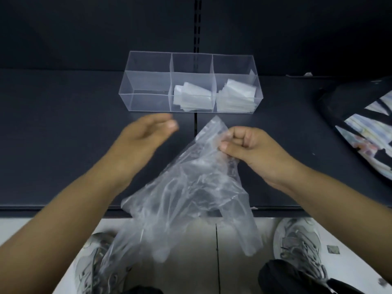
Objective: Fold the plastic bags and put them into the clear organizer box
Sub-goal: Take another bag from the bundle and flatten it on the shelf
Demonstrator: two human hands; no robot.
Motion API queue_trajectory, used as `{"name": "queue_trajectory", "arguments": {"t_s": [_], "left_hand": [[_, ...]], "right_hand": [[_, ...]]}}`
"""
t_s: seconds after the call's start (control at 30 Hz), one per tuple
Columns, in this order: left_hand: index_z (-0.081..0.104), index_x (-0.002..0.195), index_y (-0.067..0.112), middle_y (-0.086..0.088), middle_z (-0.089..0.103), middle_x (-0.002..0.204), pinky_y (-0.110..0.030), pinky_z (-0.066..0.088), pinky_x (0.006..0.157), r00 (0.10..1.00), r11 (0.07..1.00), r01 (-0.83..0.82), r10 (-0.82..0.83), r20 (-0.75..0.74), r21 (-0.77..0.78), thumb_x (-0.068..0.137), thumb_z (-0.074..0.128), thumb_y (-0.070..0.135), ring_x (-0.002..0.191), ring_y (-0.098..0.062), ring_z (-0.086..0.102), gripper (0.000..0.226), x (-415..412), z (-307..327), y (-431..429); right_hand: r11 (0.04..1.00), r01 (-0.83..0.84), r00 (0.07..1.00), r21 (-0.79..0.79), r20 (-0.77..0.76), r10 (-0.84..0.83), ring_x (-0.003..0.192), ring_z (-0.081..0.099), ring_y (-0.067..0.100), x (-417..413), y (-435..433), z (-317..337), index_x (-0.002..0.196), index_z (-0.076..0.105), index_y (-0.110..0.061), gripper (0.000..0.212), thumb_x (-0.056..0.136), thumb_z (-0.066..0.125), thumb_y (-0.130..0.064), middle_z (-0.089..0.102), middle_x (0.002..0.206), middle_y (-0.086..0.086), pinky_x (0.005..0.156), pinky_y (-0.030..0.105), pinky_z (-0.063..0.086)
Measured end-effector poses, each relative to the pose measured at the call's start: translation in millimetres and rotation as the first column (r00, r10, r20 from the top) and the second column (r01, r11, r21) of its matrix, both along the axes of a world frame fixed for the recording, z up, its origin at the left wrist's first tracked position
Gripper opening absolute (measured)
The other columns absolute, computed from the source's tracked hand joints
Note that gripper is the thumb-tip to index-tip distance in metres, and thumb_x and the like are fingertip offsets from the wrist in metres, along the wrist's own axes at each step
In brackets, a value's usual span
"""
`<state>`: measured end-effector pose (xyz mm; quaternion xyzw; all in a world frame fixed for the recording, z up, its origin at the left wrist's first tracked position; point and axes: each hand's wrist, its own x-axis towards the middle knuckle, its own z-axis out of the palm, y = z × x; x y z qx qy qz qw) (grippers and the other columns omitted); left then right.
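step: fresh plastic bag (191, 198), fold not started. right hand (252, 149) pinches its top corner; bag droops below that hand, over the shelf (63, 145) edge. left hand (146, 134) flat, fingers straight, holding nothing. next: spread and smooth it; creases are the likely hindrance. box (148, 81) just beyond both hands, folded bags (191, 96) inside; dark printed bag (360, 115) right of right hand.

Your crumpled clear bag (191, 187) isn't folded yet, it's draped over the shelf's (63, 134) front edge. The three-slot clear organizer box (148, 60) sits toward the back edge, with folded bags (191, 96) in its middle and right slots.
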<state>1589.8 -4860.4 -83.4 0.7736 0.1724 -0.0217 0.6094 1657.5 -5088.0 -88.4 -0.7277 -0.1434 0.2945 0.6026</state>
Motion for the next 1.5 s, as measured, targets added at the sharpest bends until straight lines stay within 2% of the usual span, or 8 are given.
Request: {"name": "queue_trajectory", "arguments": {"t_s": [0.13, 0.37, 0.53, 0.63, 0.77, 0.9, 1.13, 1.5], "left_hand": [[0.074, 0.088, 0.024, 0.004, 0.075, 0.086, -0.018, 0.053, 0.066, 0.974, 0.969, 0.185, -0.202, -0.099, -0.162, 0.073, 0.068, 0.049, 0.077, -0.007, 0.071, 0.030, 28, 4, -34], [0.069, 0.070, 0.017, 0.005, 0.068, 0.067, -0.030, 0.051, 0.073, 0.967, 0.973, -0.227, 0.220, -0.125, -0.044, 0.092, 0.062, 0.027, 0.065, -0.011, 0.060, 0.025, 27, -38, -4], [0.067, 0.074, 0.013, 0.002, 0.067, 0.068, -0.030, 0.051, 0.066, 0.941, 0.950, -0.311, 0.303, -0.149, -0.030, 0.094, 0.059, 0.025, 0.062, -0.013, 0.058, 0.025, 22, -52, 7], [0.065, 0.071, 0.014, 0.007, 0.062, 0.058, -0.023, 0.046, 0.055, 0.930, 0.940, -0.340, 0.332, -0.158, -0.027, 0.094, 0.059, 0.024, 0.051, -0.007, 0.052, 0.026, 18, -59, 9], [0.064, 0.069, 0.015, 0.011, 0.059, 0.051, -0.020, 0.042, 0.049, 0.919, 0.931, -0.365, 0.356, -0.167, -0.026, 0.094, 0.058, 0.023, 0.043, -0.002, 0.049, 0.027, 14, -67, 11], [0.064, 0.069, 0.016, 0.012, 0.059, 0.050, -0.025, 0.045, 0.054, 0.913, 0.926, -0.375, 0.362, -0.186, -0.038, 0.094, 0.060, 0.024, 0.048, -0.006, 0.052, 0.026, 11, -72, 18], [0.072, 0.077, 0.015, 0.002, 0.072, 0.064, -0.024, 0.050, 0.054, 0.887, 0.907, -0.419, 0.402, -0.227, -0.031, 0.086, 0.069, 0.037, 0.051, -0.010, 0.064, 0.025, 15, -72, 40], [0.073, 0.072, 0.016, 0.000, 0.072, 0.066, -0.026, 0.049, 0.056, 0.909, 0.946, -0.322, 0.302, -0.288, -0.024, 0.084, 0.071, 0.038, 0.051, -0.009, 0.065, 0.026, 20, -73, 48]], "right_hand": [[0.998, -0.062, 0.998, 0.021, -0.006, 0.062, 0.073, 0.066, 0.007, 6, 12, 4, 0.089, 0.066, -0.007, 0.005, 0.091, 0.061, -0.007, 0.072, 0.079, -0.001, 0.068, 0.014, 0.049], [0.950, 0.224, 0.969, -0.217, 0.151, -0.194, 0.067, 0.058, 0.007, 27, -21, -13, 0.098, 0.065, -0.014, 0.008, 0.091, 0.063, -0.018, 0.064, 0.078, 0.004, 0.067, 0.016, 0.046], [0.967, -0.119, 0.982, -0.226, 0.116, 0.148, 0.121, 0.046, -0.010, 15, -61, -11, 0.128, 0.050, -0.040, 0.054, 0.080, 0.062, -0.060, 0.055, 0.127, -0.024, 0.096, 0.010, 0.040], [0.923, -0.169, 0.962, -0.347, 0.146, 0.231, 0.129, 0.030, -0.017, 4, -64, -19, 0.133, 0.037, -0.050, 0.079, 0.066, 0.078, -0.056, 0.038, 0.139, -0.029, 0.100, 0.006, 0.030], [0.937, 0.192, 0.907, -0.291, 0.419, -0.056, 0.106, 0.056, -0.004, 2, -49, -43, 0.111, 0.058, -0.030, 0.043, 0.075, 0.079, -0.020, 0.061, 0.116, -0.014, 0.088, 0.005, 0.038], [0.962, 0.207, 0.950, -0.177, 0.270, -0.155, 0.082, 0.064, 0.012, 22, -50, -48, 0.085, 0.071, -0.014, 0.011, 0.082, 0.070, -0.003, 0.071, 0.088, 0.002, 0.083, 0.029, 0.052], [0.960, -0.252, 0.955, 0.120, -0.128, 0.266, 0.081, 0.054, 0.010, 41, -88, -23, 0.085, 0.074, -0.014, 0.010, 0.078, 0.068, -0.019, 0.061, 0.090, 0.001, 0.075, 0.020, 0.044], [0.964, -0.262, 0.961, 0.044, -0.077, 0.264, 0.094, 0.062, 0.013, 41, -67, -16, 0.114, 0.065, -0.015, 0.040, 0.075, 0.073, -0.019, 0.066, 0.101, 0.003, 0.085, 0.021, 0.049]]}}
